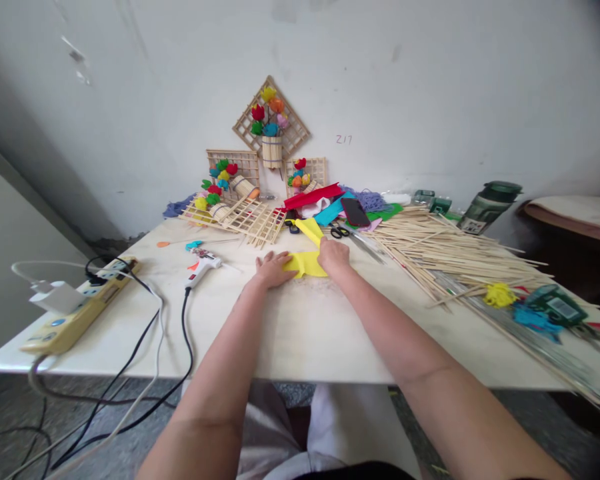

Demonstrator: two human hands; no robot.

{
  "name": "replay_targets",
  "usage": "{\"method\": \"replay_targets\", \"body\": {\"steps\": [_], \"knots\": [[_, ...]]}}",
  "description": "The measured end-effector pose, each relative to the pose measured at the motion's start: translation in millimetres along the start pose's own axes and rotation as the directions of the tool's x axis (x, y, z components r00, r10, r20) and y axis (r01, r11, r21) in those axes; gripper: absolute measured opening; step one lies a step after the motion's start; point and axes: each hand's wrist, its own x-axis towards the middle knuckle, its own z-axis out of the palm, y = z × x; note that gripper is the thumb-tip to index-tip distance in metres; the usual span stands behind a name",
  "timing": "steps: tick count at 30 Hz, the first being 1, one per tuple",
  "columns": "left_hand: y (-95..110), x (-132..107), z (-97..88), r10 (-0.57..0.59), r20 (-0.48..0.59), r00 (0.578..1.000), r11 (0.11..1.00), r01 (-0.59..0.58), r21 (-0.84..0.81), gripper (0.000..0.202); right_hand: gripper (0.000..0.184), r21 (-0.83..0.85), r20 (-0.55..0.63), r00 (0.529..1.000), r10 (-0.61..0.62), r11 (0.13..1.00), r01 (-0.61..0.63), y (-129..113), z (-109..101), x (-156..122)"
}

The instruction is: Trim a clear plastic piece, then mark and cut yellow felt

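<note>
A yellow felt sheet (306, 263) lies on the white table (305, 333), partly folded, with a yellow strip (310, 230) running up behind it. My left hand (274, 269) lies flat with fingers stretched out, pressing the sheet's left edge. My right hand (333, 255) is closed on the sheet's upper right part, fingers curled over the fold. Black-handled scissors (341, 232) lie just beyond my right hand.
A white glue gun (203, 265) with a black cord lies to the left, beside a yellow power strip (75, 310). Many thin wooden sticks (445, 257) cover the right side. Felt pieces, a phone (355, 212), stick lattices (245, 217) and flower crafts stand along the wall.
</note>
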Motion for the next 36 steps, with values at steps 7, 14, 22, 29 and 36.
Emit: {"method": "replay_targets", "body": {"steps": [7,14,22,29,36], "knots": [[1,-1,3.7,-0.001,-0.003,1.0,0.999,0.001,0.049,0.065,0.03,0.093,-0.021,0.991,0.134,0.987,-0.132,17,-20,2],[12,4,10.8,0.078,-0.041,0.996,0.98,-0.069,0.186,0.061,0.029,0.066,-0.106,0.958,0.268,0.963,-0.263,47,-31,10],[23,11,16.7,0.129,-0.121,0.984,0.974,-0.103,0.202,0.054,0.043,0.156,-0.068,0.9,0.43,0.896,-0.416,91,-22,17],[25,9,22.8,0.149,-0.208,0.967,0.973,-0.106,0.206,0.06,0.042,0.132,-0.145,0.897,0.418,0.906,-0.401,90,-18,22],[23,10,25.0,0.134,-0.205,0.97,0.976,-0.094,0.195,0.061,0.033,0.027,-0.241,0.953,0.181,0.983,-0.18,46,-23,46]]}}
